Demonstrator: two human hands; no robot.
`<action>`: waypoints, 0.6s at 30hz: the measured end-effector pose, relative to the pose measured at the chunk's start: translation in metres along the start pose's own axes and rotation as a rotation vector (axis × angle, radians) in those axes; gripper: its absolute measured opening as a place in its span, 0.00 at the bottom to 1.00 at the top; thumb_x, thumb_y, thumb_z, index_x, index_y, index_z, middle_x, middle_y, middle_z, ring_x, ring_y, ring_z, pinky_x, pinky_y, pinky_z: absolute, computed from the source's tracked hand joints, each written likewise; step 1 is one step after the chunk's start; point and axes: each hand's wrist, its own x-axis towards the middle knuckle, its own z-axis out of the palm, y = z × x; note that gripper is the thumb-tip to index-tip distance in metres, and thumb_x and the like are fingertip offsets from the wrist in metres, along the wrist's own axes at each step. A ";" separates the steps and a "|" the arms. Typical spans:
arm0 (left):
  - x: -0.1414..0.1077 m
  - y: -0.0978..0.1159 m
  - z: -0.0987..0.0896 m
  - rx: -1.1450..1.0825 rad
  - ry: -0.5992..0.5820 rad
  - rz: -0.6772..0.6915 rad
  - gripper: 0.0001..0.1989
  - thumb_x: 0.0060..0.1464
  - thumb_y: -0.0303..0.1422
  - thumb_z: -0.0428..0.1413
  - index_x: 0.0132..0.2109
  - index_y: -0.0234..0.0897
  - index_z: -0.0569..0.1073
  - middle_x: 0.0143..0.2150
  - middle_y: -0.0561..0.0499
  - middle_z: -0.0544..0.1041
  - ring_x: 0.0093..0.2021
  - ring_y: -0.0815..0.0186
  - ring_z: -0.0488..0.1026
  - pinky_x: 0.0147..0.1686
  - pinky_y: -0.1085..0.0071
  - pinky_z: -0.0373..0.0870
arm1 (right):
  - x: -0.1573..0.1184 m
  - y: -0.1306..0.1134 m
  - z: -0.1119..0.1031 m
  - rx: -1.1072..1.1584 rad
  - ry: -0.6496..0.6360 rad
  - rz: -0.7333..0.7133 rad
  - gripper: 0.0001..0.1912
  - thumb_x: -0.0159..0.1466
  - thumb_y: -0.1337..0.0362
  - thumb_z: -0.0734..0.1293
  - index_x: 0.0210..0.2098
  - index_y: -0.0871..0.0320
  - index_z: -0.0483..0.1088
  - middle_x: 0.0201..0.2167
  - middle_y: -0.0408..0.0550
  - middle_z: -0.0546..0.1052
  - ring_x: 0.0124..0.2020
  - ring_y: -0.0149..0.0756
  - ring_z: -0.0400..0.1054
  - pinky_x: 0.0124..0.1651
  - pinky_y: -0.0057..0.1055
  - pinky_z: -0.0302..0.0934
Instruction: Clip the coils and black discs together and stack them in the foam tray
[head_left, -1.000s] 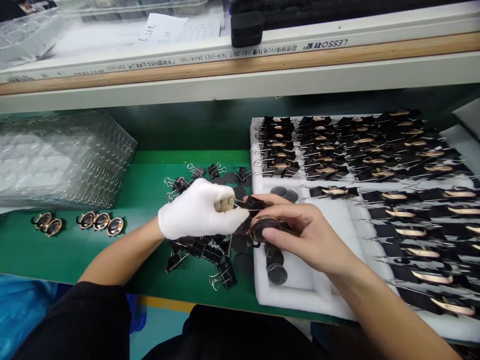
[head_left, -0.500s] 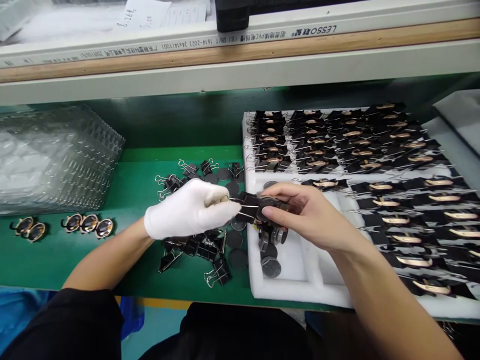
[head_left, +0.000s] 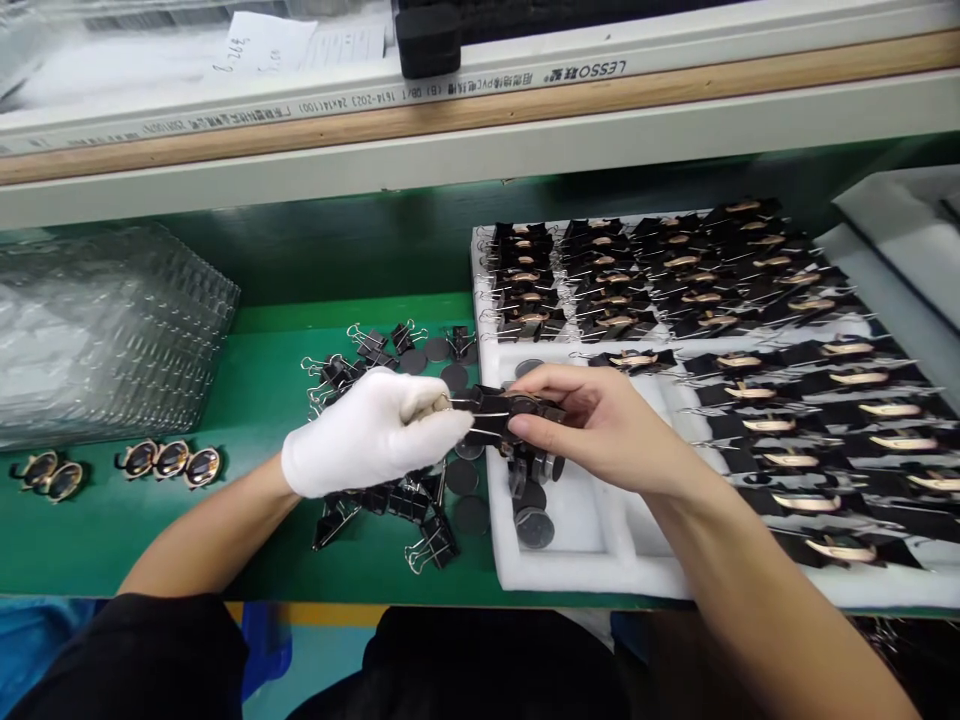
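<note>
With our gloved left hand (head_left: 379, 430), we pinch the wire handles of a black binder clip (head_left: 491, 420) between narrowed fingers. With our bare right hand (head_left: 600, 425), we hold a dark round piece (head_left: 527, 402) at the clip's right end. Both parts sit above the left edge of the white tray (head_left: 555, 575). Loose clips (head_left: 436, 538) and dark discs (head_left: 471, 514) lie on the green tabletop (head_left: 262, 360).

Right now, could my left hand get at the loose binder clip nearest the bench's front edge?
Probably yes: nothing covers that loose clip, but the left hand is holding another clip and would likely have to let go first.
</note>
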 end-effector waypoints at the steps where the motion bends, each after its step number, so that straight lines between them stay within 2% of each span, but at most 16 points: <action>1: 0.000 0.000 0.000 0.010 0.000 0.004 0.18 0.62 0.38 0.53 0.25 0.37 0.63 0.19 0.59 0.63 0.20 0.76 0.57 0.20 0.76 0.53 | 0.000 0.000 0.001 0.005 -0.007 -0.007 0.07 0.60 0.61 0.78 0.37 0.54 0.81 0.31 0.45 0.80 0.29 0.34 0.72 0.28 0.28 0.66; 4: -0.001 -0.003 -0.001 0.070 0.025 0.059 0.16 0.63 0.37 0.52 0.26 0.37 0.65 0.19 0.59 0.63 0.21 0.75 0.58 0.21 0.76 0.55 | -0.001 -0.004 -0.002 -0.001 -0.026 -0.026 0.06 0.61 0.62 0.77 0.37 0.55 0.80 0.32 0.45 0.81 0.30 0.33 0.73 0.29 0.27 0.67; 6: -0.003 -0.004 -0.003 0.156 0.068 0.160 0.14 0.62 0.36 0.52 0.27 0.37 0.66 0.19 0.60 0.63 0.20 0.75 0.57 0.22 0.76 0.55 | -0.005 -0.012 -0.008 0.006 -0.078 -0.021 0.10 0.63 0.61 0.76 0.44 0.54 0.80 0.38 0.47 0.82 0.33 0.34 0.76 0.31 0.26 0.70; 8: -0.008 -0.003 -0.003 0.285 0.096 0.351 0.12 0.59 0.36 0.54 0.28 0.38 0.68 0.18 0.60 0.63 0.19 0.74 0.57 0.21 0.74 0.55 | -0.011 -0.022 -0.015 0.038 -0.205 0.024 0.19 0.66 0.60 0.73 0.56 0.51 0.77 0.49 0.51 0.82 0.42 0.39 0.78 0.35 0.28 0.74; 10: -0.014 0.000 -0.003 0.461 0.083 0.599 0.12 0.56 0.40 0.56 0.28 0.39 0.70 0.18 0.59 0.64 0.18 0.71 0.59 0.21 0.69 0.55 | -0.018 -0.031 -0.019 0.059 -0.372 0.132 0.22 0.69 0.59 0.69 0.62 0.50 0.73 0.54 0.52 0.81 0.48 0.41 0.79 0.37 0.29 0.75; 12: -0.020 0.005 -0.002 0.628 0.057 0.792 0.13 0.55 0.44 0.56 0.29 0.39 0.72 0.19 0.56 0.66 0.18 0.67 0.62 0.22 0.65 0.55 | -0.027 -0.037 -0.017 0.085 -0.521 0.271 0.20 0.72 0.59 0.65 0.61 0.51 0.74 0.49 0.51 0.83 0.41 0.36 0.81 0.35 0.26 0.74; 14: -0.024 0.008 -0.003 0.721 0.044 0.863 0.15 0.57 0.46 0.56 0.34 0.39 0.75 0.22 0.54 0.70 0.19 0.64 0.65 0.23 0.64 0.56 | -0.036 -0.038 -0.012 0.150 -0.589 0.384 0.20 0.73 0.58 0.64 0.63 0.53 0.73 0.41 0.49 0.84 0.31 0.31 0.80 0.32 0.24 0.73; 16: -0.025 0.009 -0.005 0.741 0.043 0.864 0.20 0.60 0.49 0.57 0.46 0.37 0.75 0.25 0.53 0.74 0.22 0.63 0.70 0.24 0.64 0.59 | -0.046 -0.039 -0.010 0.170 -0.522 0.398 0.23 0.71 0.58 0.66 0.64 0.54 0.72 0.42 0.49 0.84 0.31 0.31 0.79 0.33 0.25 0.74; 18: -0.023 0.007 -0.009 0.742 0.045 0.835 0.28 0.61 0.52 0.56 0.58 0.36 0.70 0.29 0.53 0.77 0.25 0.62 0.72 0.26 0.65 0.62 | -0.053 -0.042 -0.017 0.039 -0.352 0.327 0.23 0.67 0.58 0.72 0.61 0.53 0.74 0.47 0.50 0.83 0.39 0.35 0.80 0.39 0.28 0.75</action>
